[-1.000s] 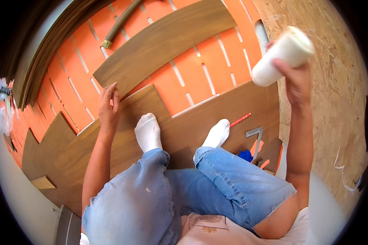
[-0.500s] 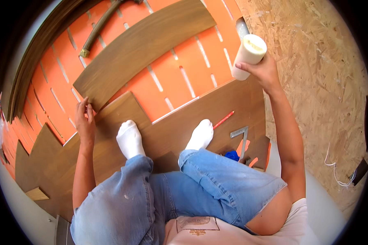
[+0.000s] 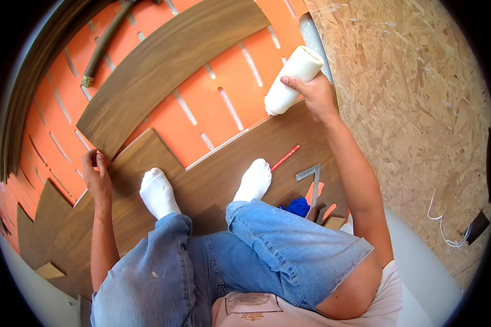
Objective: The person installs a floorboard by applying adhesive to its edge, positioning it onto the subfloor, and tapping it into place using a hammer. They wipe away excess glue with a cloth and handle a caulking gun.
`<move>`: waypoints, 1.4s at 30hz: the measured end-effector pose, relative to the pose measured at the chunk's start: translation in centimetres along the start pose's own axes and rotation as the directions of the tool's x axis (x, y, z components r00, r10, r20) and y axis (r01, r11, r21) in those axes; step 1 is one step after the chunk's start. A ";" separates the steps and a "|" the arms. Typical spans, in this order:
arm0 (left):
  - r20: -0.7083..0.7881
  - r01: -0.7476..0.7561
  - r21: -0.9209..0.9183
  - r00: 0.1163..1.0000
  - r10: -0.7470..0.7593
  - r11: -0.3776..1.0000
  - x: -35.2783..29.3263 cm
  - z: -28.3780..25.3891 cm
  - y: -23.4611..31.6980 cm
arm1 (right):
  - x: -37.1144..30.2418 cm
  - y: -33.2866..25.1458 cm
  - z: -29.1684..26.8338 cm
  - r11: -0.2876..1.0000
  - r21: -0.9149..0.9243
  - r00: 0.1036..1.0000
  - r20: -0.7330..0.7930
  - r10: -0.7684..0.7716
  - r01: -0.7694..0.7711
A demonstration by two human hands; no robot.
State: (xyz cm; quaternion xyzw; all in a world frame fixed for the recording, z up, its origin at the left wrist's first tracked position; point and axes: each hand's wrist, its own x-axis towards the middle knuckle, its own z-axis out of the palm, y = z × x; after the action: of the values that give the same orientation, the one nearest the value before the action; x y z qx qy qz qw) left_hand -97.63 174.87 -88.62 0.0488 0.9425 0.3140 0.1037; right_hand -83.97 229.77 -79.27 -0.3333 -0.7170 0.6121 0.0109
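Note:
In my right hand point(image 3: 317, 97) is a white cylindrical bottle point(image 3: 293, 79), with fingers and thumb wrapped round it. It leans, its lower end over the edge of the laid brown floorboards point(image 3: 229, 163). My left hand point(image 3: 98, 177) has curled fingers at the near left end of a loose floor plank point(image 3: 172, 71); part of that grip is hidden. This plank lies aslant across the orange slotted underlay point(image 3: 232, 87). A narrow wedge-shaped gap shows between it and a shorter laid board point(image 3: 147, 154).
A hammer point(image 3: 103, 46) rests beyond the loose plank, near stacked planks point(image 3: 24, 103). By my white-socked feet point(image 3: 255, 180) are a red pencil point(image 3: 285, 156), a metal square point(image 3: 315, 180) and a blue item point(image 3: 297, 207). Right lies a chipboard surface point(image 3: 398, 109) with a white cord point(image 3: 439, 219).
My right hand has brought the bottle leftward and tipped it over more, its lower end nearer the board edge. My left hand stays at the plank's end. The whole view has shifted slightly.

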 end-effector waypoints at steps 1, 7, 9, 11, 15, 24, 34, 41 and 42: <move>-0.005 0.023 -0.012 1.000 -0.023 1.000 -0.1 0.0 -0.2 | 0.1 0.3 0.2 1.000 0.009 1.000 0.000 0.006 -0.006; -0.006 0.033 0.017 0.999 -0.033 0.999 -0.1 0.1 -0.4 | -0.3 1.8 0.6 0.999 0.029 1.000 0.003 0.025 -0.025; -0.007 0.036 0.009 0.999 -0.036 0.999 0.0 0.2 -0.5 | -0.4 2.0 1.0 0.998 0.059 1.000 0.003 0.021 -0.021; 0.003 0.046 0.001 0.999 -0.046 0.999 0.1 0.3 -0.5 | -0.3 2.1 0.9 0.999 0.038 1.000 -0.015 0.003 -0.002; 0.011 0.054 -0.007 0.998 -0.054 0.999 0.2 0.3 -1.1 | 0.3 2.2 -0.4 0.996 -0.081 0.995 -0.093 -0.038 0.031; 0.064 0.081 -0.060 0.995 -0.077 0.995 0.1 0.2 -3.1 | 4.1 1.1 -7.7 0.852 -0.519 0.942 -0.250 -0.224 0.065; 0.066 0.034 -0.001 0.997 -0.034 0.999 0.1 -0.2 -2.2 | 5.9 0.9 -11.6 0.662 -0.749 0.879 -0.299 -0.371 0.024; 0.110 0.037 0.027 0.993 -0.040 0.999 0.3 -0.4 -3.2 | 4.8 2.4 -12.1 0.735 -0.664 0.867 -0.277 -0.415 0.139; 0.140 0.072 -0.051 0.988 -0.064 0.996 0.6 0.0 -3.2 | 4.4 2.8 -12.7 0.788 -0.602 0.877 -0.304 -0.373 0.127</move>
State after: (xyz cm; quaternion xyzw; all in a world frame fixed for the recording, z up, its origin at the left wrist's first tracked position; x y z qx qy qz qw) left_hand -98.30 172.39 -90.69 0.0353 0.9250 0.3326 0.1805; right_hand -80.74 243.07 -80.34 -0.3409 -0.8854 0.2815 0.1437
